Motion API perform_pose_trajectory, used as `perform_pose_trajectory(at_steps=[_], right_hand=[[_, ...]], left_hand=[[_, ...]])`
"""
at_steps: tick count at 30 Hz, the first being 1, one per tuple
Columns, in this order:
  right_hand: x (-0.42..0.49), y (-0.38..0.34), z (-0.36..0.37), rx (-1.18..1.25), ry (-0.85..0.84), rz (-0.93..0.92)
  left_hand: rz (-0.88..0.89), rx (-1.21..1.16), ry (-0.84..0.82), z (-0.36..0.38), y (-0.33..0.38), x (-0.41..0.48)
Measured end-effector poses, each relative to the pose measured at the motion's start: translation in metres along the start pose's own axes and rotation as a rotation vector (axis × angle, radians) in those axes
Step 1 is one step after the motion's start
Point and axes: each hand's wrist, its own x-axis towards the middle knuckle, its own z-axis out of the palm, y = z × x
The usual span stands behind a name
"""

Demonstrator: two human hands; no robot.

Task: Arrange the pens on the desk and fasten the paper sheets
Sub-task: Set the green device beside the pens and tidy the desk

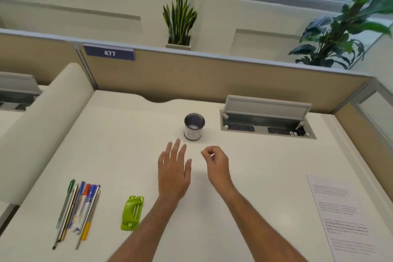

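Note:
Several pens and pencils (78, 208) lie side by side in a row at the front left of the white desk (127, 134). A green stapler (132, 212) lies to their right. Printed paper sheets (342, 217) rest at the right edge. A small round pen cup (194, 127) stands empty in the middle, toward the back. My left hand (173, 172) hovers flat with fingers spread just in front of the cup. My right hand (217, 162) is curled beside it, pinching something small and white that I cannot identify.
An open cable box with a raised grey lid (266, 119) is set into the desk at the back right. A tan partition (212, 74) runs behind the desk, with plants beyond it. A white curved panel (42, 125) borders the left side.

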Motion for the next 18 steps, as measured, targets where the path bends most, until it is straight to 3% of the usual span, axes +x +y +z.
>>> perform_pose_trajectory(at_steps=[3,8,18], right_hand=[[0.051,-0.032,0.01,-0.085,0.01,-0.051],[0.118,-0.055,0.016,-0.259,0.047,0.018],[0.156,-0.054,0.031,-0.51,-0.057,0.08]], left_hand=[[-0.026,0.001,0.093,-0.013,-0.011,0.043],[-0.072,0.043,0.093,-0.017,-0.033,0.081],[-0.16,-0.001,0.063,-0.002,-0.059,0.08]])
